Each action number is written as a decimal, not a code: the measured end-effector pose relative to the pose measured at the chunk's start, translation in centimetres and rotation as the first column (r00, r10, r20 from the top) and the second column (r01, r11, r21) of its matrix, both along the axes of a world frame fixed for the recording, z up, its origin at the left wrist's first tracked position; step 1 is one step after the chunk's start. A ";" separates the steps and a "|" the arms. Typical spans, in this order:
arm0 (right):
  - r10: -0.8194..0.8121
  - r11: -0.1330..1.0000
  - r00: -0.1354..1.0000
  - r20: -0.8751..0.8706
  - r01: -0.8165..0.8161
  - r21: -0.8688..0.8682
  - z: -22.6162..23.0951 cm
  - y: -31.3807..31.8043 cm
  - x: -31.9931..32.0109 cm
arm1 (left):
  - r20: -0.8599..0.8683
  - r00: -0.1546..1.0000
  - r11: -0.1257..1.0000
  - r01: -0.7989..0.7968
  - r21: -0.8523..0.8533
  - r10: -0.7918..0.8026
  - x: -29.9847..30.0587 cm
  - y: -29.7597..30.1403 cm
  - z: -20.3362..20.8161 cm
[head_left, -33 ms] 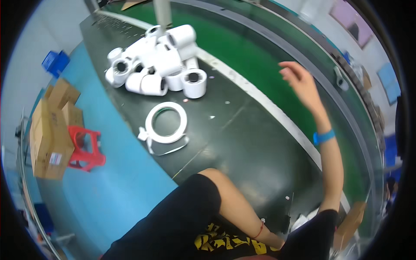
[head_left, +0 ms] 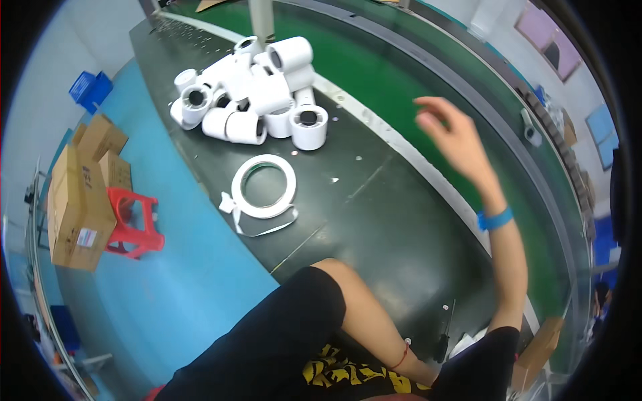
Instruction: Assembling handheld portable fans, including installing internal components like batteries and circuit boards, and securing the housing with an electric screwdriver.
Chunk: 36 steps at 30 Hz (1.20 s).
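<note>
My right hand [head_left: 455, 140], with a blue band [head_left: 496, 218] on the wrist, is raised over the green conveyor belt [head_left: 381, 93]. Nothing is in it; the fingers are loosely bent and the thumb stands apart. My left forearm crosses low in front of my body, and my left hand [head_left: 418, 371] goes behind the right sleeve, so its fingers are hidden. A red string circles that wrist. On the dark tabletop [head_left: 374, 234] lies a wide roll of white tape [head_left: 291, 187] with a loose strip curling from it. Beyond it are several heaped white rolls [head_left: 271, 93].
A screwdriver [head_left: 444, 342] and crumpled white paper [head_left: 467, 342] lie near my right elbow. Along the table's far side runs a pale rail [head_left: 408, 152]. On the blue floor at left stand cardboard boxes [head_left: 80, 210], a red stool [head_left: 139, 230] and a blue crate [head_left: 91, 92]. A post [head_left: 262, 20] rises behind the rolls.
My right hand has shifted slightly to the left over the belt. The whole view has moved a little; the tape and the rolls lie as before.
</note>
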State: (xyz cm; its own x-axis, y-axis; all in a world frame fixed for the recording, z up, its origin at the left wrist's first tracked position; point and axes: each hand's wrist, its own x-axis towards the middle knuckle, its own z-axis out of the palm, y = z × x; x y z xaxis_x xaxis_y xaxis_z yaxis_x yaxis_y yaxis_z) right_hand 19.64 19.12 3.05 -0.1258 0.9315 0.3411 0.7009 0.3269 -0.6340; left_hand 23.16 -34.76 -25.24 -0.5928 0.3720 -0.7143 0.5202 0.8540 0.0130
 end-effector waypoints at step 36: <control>-0.349 0.897 0.816 0.461 0.433 -0.088 1.5 -24.8 -4.7 | -0.377 0.590 -0.335 0.185 0.924 -0.714 -48.6 70.0 32.8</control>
